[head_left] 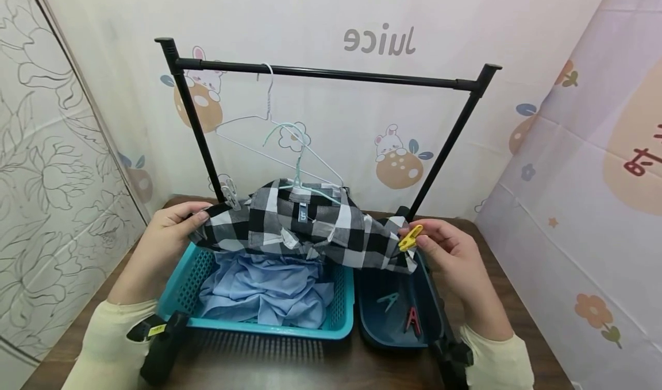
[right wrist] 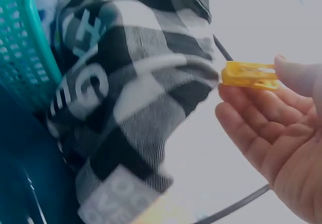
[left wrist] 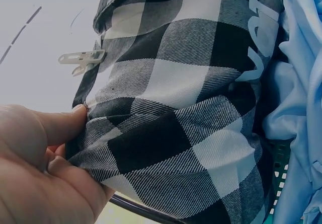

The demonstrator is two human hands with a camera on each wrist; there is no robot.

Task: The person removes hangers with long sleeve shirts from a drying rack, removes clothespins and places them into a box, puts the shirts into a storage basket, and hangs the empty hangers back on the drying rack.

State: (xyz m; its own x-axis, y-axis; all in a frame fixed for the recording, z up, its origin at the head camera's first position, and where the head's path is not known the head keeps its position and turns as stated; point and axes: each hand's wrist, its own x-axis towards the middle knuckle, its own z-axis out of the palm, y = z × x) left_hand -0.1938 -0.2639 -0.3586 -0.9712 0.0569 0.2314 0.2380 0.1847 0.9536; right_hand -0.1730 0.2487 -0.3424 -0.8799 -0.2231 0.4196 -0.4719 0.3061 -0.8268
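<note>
My left grip [head_left: 164,238] pinches one end of the plaid shirt [head_left: 316,232], apparently to spread it, while my right grip [head_left: 457,255] pinches a yellow clothespin [head_left: 410,239] at its other end.

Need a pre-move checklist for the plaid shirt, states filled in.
1. Left hand pinching plaid shirt: ok.
2. White clothespin on the shirt's edge near that hand: ok.
3. Yellow clothespin in right hand: ok.
4. Yellow clothespin biting cloth: cannot tell; it's at the shirt's edge, bite unclear.
5. Mint hanger hooked on black rail: not ok; hook sits below it.
6. More clothespins in navy tray: ok, one mint, one red.
</note>
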